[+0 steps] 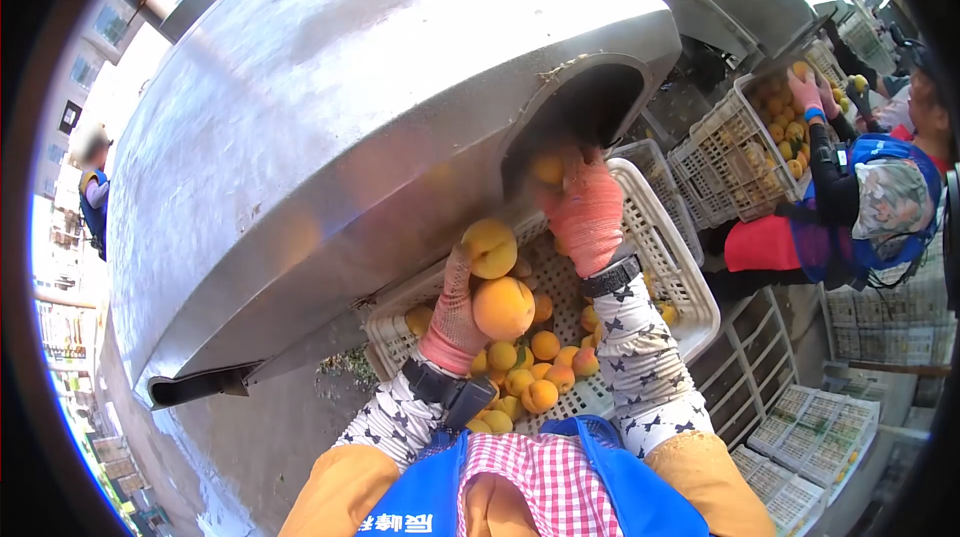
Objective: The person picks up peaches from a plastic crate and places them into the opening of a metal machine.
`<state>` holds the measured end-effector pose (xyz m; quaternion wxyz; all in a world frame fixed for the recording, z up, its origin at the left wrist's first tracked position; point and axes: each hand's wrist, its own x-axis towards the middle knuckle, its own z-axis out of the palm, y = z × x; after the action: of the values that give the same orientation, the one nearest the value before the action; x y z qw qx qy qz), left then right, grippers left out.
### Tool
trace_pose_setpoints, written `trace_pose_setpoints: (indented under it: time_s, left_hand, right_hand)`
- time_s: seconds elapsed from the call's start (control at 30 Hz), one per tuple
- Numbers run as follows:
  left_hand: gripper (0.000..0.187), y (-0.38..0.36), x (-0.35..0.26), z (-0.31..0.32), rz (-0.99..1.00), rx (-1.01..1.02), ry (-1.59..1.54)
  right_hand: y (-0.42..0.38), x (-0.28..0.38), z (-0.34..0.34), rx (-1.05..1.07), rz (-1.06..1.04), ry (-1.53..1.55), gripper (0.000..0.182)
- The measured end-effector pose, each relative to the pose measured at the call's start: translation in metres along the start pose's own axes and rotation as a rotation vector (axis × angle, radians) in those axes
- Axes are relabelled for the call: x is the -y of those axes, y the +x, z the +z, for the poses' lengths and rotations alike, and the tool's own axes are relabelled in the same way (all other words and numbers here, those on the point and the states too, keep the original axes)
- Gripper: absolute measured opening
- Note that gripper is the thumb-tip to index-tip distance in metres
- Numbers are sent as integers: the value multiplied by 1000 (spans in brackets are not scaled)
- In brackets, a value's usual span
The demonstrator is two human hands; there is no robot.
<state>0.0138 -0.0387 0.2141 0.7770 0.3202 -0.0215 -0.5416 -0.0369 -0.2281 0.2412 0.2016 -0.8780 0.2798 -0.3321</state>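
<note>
Reaching into the chute opening (585,112), the right hand (585,212) is curling its fingers over a peach (548,169) at the lip. The left hand (455,312) is cradling two peaches (497,282), fingers wrapped, above the white crate (690,277), tight against the steel hopper (330,137).

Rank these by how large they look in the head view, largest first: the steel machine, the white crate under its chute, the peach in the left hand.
1. Steel machine
2. White crate
3. Peach, held in the left hand

The gaps are wide enough that nearness to the camera does not change the order.
</note>
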Motion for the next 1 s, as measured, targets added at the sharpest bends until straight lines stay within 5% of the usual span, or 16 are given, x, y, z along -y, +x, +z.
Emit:
trace_pose_setpoints:
  time_s: [0.27, 0.33, 0.47, 0.67, 0.77, 0.83, 0.87, 0.93, 0.97, 1.0]
  left_hand:
    - [75, 9, 2, -17, -50, -15, -81]
    - [71, 9, -7, -9, -136, 201, -71]
    - [75, 10, -21, 35, -141, 50, 35]
    - [78, 28, -15, 5, -164, 232, 181]
    - [58, 33, 14, -27, -300, 153, -180]
    - [40, 32, 37, -32, -32, -212, 85]
    - [40, 30, 41, -33, -36, -211, 81]
    - [53, 32, 38, -27, 194, -55, 517]
    - [53, 31, 35, -22, 199, -52, 517]
    - [52, 29, 31, -14, 212, -39, 447]
  right_hand:
    - [27, 4, -7, -44, -50, 260, 55]
    - [1, 14, -47, 223, -36, 523, 72]
    - [-19, 22, -65, 539, -186, 460, 71]
    - [-9, 3, -31, 121, -25, 257, 67]
    - [27, -25, 21, 118, -2, -23, 68]
    - [51, -26, 33, 172, -135, -194, 75]
    - [46, -26, 26, 175, -134, -198, 75]
    - [37, -7, -9, -182, -287, 249, 78]
    - [18, 18, -41, 66, 83, 673, 80]
    - [-1, 24, -59, 154, 139, 562, 80]
